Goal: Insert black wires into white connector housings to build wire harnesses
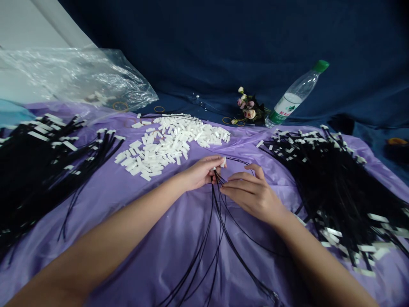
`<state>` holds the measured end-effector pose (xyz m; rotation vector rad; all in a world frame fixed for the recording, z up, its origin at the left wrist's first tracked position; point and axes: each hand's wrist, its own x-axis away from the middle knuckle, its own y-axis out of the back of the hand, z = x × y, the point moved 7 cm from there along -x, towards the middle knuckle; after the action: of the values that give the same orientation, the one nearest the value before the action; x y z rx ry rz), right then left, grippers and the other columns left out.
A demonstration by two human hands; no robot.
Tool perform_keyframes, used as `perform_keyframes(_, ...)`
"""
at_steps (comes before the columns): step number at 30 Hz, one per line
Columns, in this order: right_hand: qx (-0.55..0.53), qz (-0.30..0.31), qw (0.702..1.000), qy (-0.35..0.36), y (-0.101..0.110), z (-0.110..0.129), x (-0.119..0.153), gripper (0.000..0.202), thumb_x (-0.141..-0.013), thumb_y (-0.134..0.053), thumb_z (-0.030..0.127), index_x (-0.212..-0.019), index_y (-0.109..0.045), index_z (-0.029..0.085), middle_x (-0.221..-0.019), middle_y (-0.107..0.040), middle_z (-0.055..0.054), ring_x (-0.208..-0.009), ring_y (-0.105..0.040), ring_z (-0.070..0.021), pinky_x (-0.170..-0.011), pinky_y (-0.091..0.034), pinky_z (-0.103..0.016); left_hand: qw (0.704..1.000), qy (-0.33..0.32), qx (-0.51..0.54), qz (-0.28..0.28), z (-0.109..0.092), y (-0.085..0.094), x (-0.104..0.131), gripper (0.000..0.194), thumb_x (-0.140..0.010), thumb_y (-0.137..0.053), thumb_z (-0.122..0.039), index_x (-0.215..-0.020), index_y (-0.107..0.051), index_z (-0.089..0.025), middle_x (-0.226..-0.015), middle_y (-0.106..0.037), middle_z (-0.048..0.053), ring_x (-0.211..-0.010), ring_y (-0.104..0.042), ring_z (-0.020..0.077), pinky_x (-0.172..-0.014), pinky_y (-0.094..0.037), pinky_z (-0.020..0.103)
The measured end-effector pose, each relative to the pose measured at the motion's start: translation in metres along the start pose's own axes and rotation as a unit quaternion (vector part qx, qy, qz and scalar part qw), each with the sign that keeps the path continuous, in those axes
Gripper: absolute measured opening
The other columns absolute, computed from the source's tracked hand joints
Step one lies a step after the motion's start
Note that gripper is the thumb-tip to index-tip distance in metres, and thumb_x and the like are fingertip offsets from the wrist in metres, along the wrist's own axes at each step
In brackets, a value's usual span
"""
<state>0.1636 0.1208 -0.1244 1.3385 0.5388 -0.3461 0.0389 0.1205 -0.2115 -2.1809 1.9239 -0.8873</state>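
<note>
Near the middle, my left hand [204, 171] is closed on a small white connector [223, 162] between thumb and fingers. Another white end shows just below it, with thin black cables [219, 209] hanging down over the purple cloth. One thin black wire [238, 160] arcs from the held connector toward my right hand [252, 192]. My right hand is just to the right of the cables, its fingers bent and close to them. Whether its fingertips pinch a wire cannot be made out. A pile of white connectors [169, 140] lies beyond my left hand.
Bundles of black cables with white ends lie at left [35, 162] and right [332, 183] on the purple cloth [134, 238]. Behind are a clear plastic bag [92, 76], small artificial flowers [249, 111], a green-capped bottle [294, 98] and rubber bands.
</note>
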Motion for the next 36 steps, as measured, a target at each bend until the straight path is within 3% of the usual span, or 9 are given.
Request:
perform_keyframes(7,-0.102,-0.056,0.989,-0.093,0.008,-0.026,0.005,0.015,-0.084,-0.063,0.011,-0.096,-0.067,0.020,-0.092,-0.072,-0.003,-0.085,-0.066,-0.0155,-0.091,-0.039,-0.039,1.000,-0.006,0.008,0.013,0.001,-0.001,-0.001,0.027,-0.081,-0.063,-0.043,-0.080,-0.054,-0.017,-0.061,-0.047,-0.004,-0.046,-0.040,0.0049,-0.047,-0.036,0.019)
perform_keyframes(10,-0.206,-0.146,0.947,-0.196,0.012,-0.047,0.013,0.013,-0.082,-0.066,0.014,-0.093,-0.070,0.020,-0.086,-0.072,-0.004,-0.080,-0.066,-0.0164,-0.080,-0.048,-0.034,1.000,-0.017,-0.003,0.014,0.000,-0.003,0.000,0.027,-0.082,-0.062,-0.043,-0.079,-0.054,-0.017,-0.061,-0.046,-0.004,-0.048,-0.043,0.0061,-0.048,-0.037,0.020)
perform_keyframes(12,-0.289,-0.243,0.883,-0.279,0.015,-0.064,0.022,0.008,-0.081,-0.067,0.016,-0.086,-0.072,0.020,-0.084,-0.071,-0.003,-0.078,-0.066,-0.0160,-0.074,-0.052,-0.031,1.000,-0.021,-0.014,0.002,-0.001,-0.003,0.001,0.027,-0.082,-0.062,-0.043,-0.079,-0.054,-0.017,-0.061,-0.045,-0.004,-0.048,-0.042,0.0064,-0.048,-0.038,0.021)
perform_keyframes(18,-0.494,-0.526,0.583,-0.372,0.032,-0.097,0.056,0.009,-0.075,-0.074,0.025,-0.075,-0.066,0.021,-0.075,-0.065,0.007,-0.068,-0.064,-0.0067,-0.084,-0.055,-0.030,0.999,-0.031,-0.033,-0.011,-0.002,-0.004,0.002,0.027,-0.081,-0.063,-0.042,-0.077,-0.055,-0.016,-0.063,-0.044,-0.003,-0.049,-0.041,0.0060,-0.051,-0.041,0.022)
perform_keyframes(22,-0.532,-0.580,0.498,-0.364,0.050,-0.099,0.066,0.013,-0.076,-0.073,0.020,-0.085,-0.065,0.023,-0.072,-0.063,0.009,-0.061,-0.059,-0.0030,-0.074,-0.057,-0.021,0.998,-0.041,-0.039,0.002,-0.002,-0.006,0.001,0.028,-0.080,-0.064,-0.043,-0.076,-0.055,-0.016,-0.066,-0.047,-0.002,-0.052,-0.045,0.0072,-0.053,-0.042,0.023)
perform_keyframes(25,-0.555,-0.533,0.523,-0.366,0.051,-0.094,0.060,0.017,-0.069,-0.077,0.024,-0.081,-0.065,0.022,-0.062,-0.057,0.009,-0.047,-0.048,-0.0037,-0.043,-0.045,-0.015,0.998,-0.043,-0.037,0.007,-0.001,-0.006,0.001,0.029,-0.080,-0.064,-0.042,-0.076,-0.054,-0.016,-0.067,-0.049,-0.001,-0.056,-0.048,0.0083,-0.056,-0.042,0.023)
perform_keyframes(27,-0.520,-0.478,0.597,-0.380,0.048,-0.088,0.054,0.014,-0.067,-0.076,0.026,-0.072,-0.065,0.020,-0.052,-0.050,0.008,-0.040,-0.037,-0.0041,-0.034,-0.031,-0.016,0.998,-0.044,-0.031,0.011,-0.002,-0.007,0.002,0.028,-0.080,-0.064,-0.041,-0.076,-0.053,-0.016,-0.068,-0.048,-0.001,-0.059,-0.048,0.0087,-0.057,-0.041,0.022)
perform_keyframes(31,-0.344,-0.296,0.775,-0.440,0.031,-0.075,0.042,0.009,-0.070,-0.074,0.023,-0.067,-0.068,0.018,-0.049,-0.051,0.004,-0.041,-0.039,-0.0066,-0.039,-0.029,-0.021,0.998,-0.044,-0.030,0.020,-0.003,-0.008,0.003,0.026,-0.082,-0.062,-0.040,-0.078,-0.052,-0.016,-0.068,-0.046,-0.002,-0.061,-0.047,0.0086,-0.057,-0.040,0.021)
perform_keyframes(36,-0.155,-0.146,0.878,-0.428,0.016,-0.064,0.034,0.014,-0.076,-0.068,0.027,-0.070,-0.070,0.016,-0.060,-0.061,0.000,-0.052,-0.050,-0.0101,-0.049,-0.037,-0.023,0.998,-0.049,-0.044,0.021,-0.003,-0.008,0.003,0.026,-0.083,-0.060,-0.041,-0.080,-0.053,-0.016,-0.067,-0.045,-0.002,-0.060,-0.047,0.0093,-0.056,-0.039,0.021)
